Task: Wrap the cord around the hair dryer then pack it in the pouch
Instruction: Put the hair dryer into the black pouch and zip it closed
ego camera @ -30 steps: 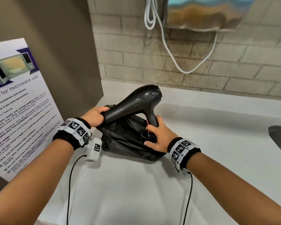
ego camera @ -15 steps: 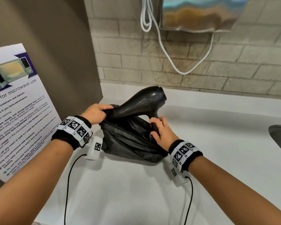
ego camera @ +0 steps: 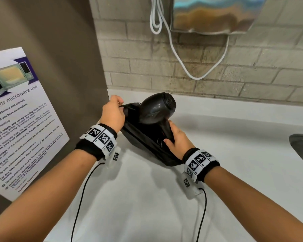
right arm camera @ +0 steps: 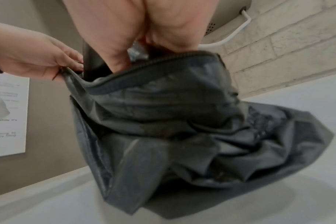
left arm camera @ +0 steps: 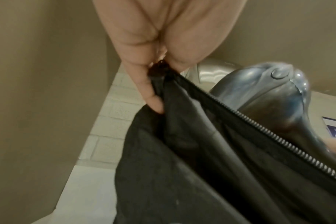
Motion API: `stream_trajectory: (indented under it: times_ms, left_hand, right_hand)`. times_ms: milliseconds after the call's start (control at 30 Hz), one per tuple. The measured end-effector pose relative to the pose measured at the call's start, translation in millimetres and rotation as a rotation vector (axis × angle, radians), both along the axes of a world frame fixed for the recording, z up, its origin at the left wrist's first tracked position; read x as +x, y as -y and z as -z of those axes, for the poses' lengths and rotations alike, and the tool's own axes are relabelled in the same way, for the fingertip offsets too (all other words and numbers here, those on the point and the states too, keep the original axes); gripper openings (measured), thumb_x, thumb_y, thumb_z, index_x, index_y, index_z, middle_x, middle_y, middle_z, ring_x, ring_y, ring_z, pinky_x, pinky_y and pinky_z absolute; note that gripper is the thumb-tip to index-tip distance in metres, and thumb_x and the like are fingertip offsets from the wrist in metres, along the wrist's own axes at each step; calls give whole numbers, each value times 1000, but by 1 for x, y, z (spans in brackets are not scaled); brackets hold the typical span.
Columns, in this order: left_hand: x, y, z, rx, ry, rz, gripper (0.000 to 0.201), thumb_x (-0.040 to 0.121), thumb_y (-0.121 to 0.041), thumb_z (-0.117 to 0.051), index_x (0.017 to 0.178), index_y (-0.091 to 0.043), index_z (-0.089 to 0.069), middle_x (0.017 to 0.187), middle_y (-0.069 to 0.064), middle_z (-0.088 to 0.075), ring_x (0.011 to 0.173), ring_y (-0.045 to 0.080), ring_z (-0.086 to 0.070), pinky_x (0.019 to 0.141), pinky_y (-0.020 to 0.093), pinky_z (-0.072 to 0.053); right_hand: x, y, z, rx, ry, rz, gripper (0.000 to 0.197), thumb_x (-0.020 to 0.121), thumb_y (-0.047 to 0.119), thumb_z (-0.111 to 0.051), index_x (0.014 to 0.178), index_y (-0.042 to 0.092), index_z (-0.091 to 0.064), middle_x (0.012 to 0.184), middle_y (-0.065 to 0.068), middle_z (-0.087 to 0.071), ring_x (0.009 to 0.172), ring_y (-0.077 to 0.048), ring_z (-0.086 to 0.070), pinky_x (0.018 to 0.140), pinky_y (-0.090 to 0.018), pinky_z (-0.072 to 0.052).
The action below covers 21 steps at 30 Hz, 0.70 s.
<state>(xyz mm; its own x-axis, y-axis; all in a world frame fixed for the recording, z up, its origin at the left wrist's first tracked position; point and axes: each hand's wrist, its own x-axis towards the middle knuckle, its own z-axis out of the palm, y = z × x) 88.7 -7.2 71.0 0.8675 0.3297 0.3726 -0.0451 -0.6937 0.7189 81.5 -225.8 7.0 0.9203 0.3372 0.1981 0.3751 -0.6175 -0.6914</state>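
White countertop (ego camera: 147,198) runs below a pale brick wall (ego camera: 234,67), with a microwave notice (ego camera: 21,119) on the brown panel at the left. On it sits the black pouch (ego camera: 147,145), mouth open upward. At the far end of its zipper, the left hand (ego camera: 113,114) pinches the pouch's edge between thumb and fingertips (left arm camera: 153,104). Just right of those fingers, the black hair dryer (ego camera: 156,109) stands in the opening, barrel above the rim. At the pouch's near end, the right hand (ego camera: 177,140) curls round the dryer's handle, its fingers reaching inside the opening. Cord loops are dimly visible beside that thumb.
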Motion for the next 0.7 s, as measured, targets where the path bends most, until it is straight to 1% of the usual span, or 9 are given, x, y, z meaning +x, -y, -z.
stream_trajectory:
  times_ms: [133, 200, 267, 333, 433, 533, 600, 667, 700]
  left_hand:
    - [0, 8, -11, -96, 62, -2, 8, 86, -10, -58, 91, -10, -64, 71, -4, -56, 67, 8, -51, 64, 6, -38]
    - [-4, 17, -18, -162, 119, 26, 6, 84, -9, -61, 86, -13, -65, 66, -10, -54, 61, 1, -51, 60, 0, -38]
    - [-12, 29, -25, -225, 186, 104, 10, 83, -8, -63, 80, -18, -63, 69, -14, -57, 62, -7, -54, 64, -1, -39]
    - [-21, 42, -31, -238, 223, 204, 19, 82, -9, -64, 74, -25, -60, 71, -17, -59, 64, -13, -54, 67, 3, -42]
    - [-30, 49, -37, -255, 234, 302, 23, 81, -10, -66, 71, -29, -60, 73, -18, -62, 65, -12, -56, 68, 4, -43]
    - [-33, 46, -33, -286, 144, 460, 18, 77, -7, -70, 84, -23, -64, 85, -11, -66, 77, -9, -60, 78, 7, -44]
    - [-34, 39, -27, -273, 45, 612, 38, 73, 3, -67, 99, -24, -61, 108, -7, -62, 98, -4, -58, 90, 9, -42]
    - [-35, 36, -25, -228, -2, 652, 46, 75, 12, -62, 110, -17, -59, 125, -9, -51, 111, -4, -52, 91, 4, -39]
    - [-34, 34, -24, -167, 28, 614, 44, 76, 10, -64, 113, -13, -61, 127, -11, -49, 114, -1, -50, 91, 3, -39]
  right_hand:
    - [0, 2, -3, -68, 5, -19, 70, 86, 8, -56, 143, 24, -20, 139, -3, -45, 129, -18, -42, 111, -28, -30]
    - [2, 3, -4, -120, 2, -38, 71, 86, 9, -56, 144, 25, -19, 143, -2, -41, 133, -18, -37, 112, -27, -25]
    - [5, 4, -3, -185, -15, -48, 69, 87, 10, -55, 144, 26, -19, 144, -2, -39, 132, -21, -38, 114, -32, -26]
    - [8, 4, 3, -243, -13, -53, 68, 86, 10, -55, 142, 31, -22, 141, -1, -42, 128, -26, -43, 111, -44, -32]
    - [10, 3, 7, -242, -18, -44, 67, 83, 12, -55, 137, 37, -25, 137, 2, -45, 123, -30, -48, 106, -48, -37]
    - [10, 6, 3, -229, -47, -41, 69, 83, 10, -57, 140, 33, -25, 141, 0, -42, 128, -28, -43, 111, -45, -32]
    - [9, 10, -1, -185, -67, -45, 70, 84, 6, -58, 142, 26, -26, 144, -2, -39, 133, -22, -37, 114, -32, -25]
    - [9, 14, -4, -151, -63, -48, 69, 84, 4, -59, 142, 23, -28, 146, -3, -38, 135, -19, -34, 112, -23, -21]
    - [9, 15, -3, -141, -63, -52, 69, 84, 3, -59, 142, 23, -29, 146, -3, -38, 135, -18, -34, 111, -22, -21]
